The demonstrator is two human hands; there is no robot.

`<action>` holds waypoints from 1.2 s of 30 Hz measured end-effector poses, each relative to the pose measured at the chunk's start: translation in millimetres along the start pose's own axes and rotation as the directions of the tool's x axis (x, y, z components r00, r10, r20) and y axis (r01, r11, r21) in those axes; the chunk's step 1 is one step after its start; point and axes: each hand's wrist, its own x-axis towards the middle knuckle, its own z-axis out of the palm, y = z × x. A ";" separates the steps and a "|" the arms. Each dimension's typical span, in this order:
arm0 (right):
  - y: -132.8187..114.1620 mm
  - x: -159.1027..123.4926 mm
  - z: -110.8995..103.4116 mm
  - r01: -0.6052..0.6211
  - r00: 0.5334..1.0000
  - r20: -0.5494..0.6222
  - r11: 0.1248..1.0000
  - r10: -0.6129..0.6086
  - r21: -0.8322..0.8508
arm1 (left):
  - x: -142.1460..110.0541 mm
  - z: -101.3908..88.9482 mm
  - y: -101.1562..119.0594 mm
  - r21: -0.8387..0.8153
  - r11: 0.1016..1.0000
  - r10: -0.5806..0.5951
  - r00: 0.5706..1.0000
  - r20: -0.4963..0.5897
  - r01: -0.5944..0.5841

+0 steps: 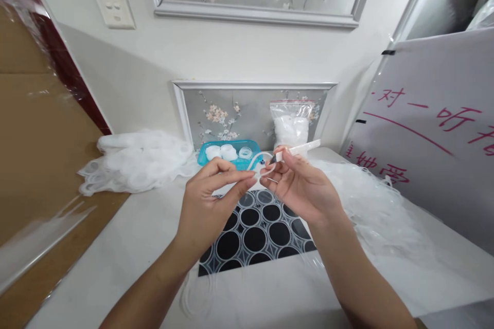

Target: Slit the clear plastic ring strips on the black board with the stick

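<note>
My left hand [210,200] is raised over the table with its thumb and fingers pinched on a thin white ring [259,160]. My right hand [299,185] meets it from the right, fingers closed on a white pen-like tool [303,149] whose dark tip touches the ring. Both hands hover above a black mat with round holes [254,234]. Just behind them stands a teal tray [227,157] holding three white rings or caps.
A pile of clear plastic rings [135,159] lies at the back left and another heap [370,200] spreads to the right. A sealed bag of white parts [292,123] leans on a framed flower picture [231,113]. A white board with red writing [436,133] stands at the right.
</note>
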 end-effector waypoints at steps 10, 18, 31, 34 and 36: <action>11.9 8.4 -24.0 -0.142 0.983 -0.096 0.977 0.158 0.159 | 11.5 0.9 -22.5 -0.082 0.966 -0.240 0.968 0.074 0.246; 44.2 -53.0 -76.3 -0.141 0.819 -0.414 0.839 0.397 0.525 | 4.7 55.1 -55.5 -0.011 0.902 -0.384 0.816 0.432 0.431; 55.1 -103.7 -98.9 -0.018 0.795 -0.547 0.911 0.263 0.412 | -36.3 110.0 -49.5 0.294 0.906 -0.423 0.620 0.661 0.305; 51.3 -116.6 -99.3 -0.042 0.787 -0.555 0.920 0.271 0.389 | -31.8 112.7 -55.1 0.272 0.920 -0.391 0.597 0.701 0.283; 46.4 -129.2 -100.3 -0.074 0.773 -0.559 0.917 0.302 0.392 | -16.6 120.6 -58.5 0.255 0.936 -0.352 0.584 0.732 0.243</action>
